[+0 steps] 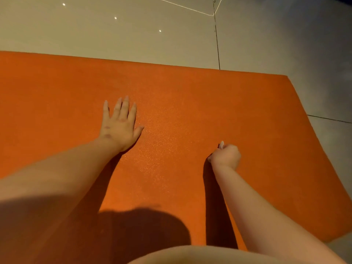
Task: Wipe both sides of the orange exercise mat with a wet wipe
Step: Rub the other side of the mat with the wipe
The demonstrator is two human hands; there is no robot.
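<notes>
Orange mat [181, 103] flat on tiled floor [133, 35]. Left hand [120, 125] pressed flat, fingers spread. Right hand [226, 156] fisted around wet wipe [221, 145], on mat.

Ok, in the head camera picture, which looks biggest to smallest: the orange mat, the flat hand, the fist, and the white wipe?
1. Orange exercise mat, by far.
2. Left hand, spread flat.
3. Right hand, curled up, so it looks smaller.
4. White wet wipe, only a tip showing.
</notes>
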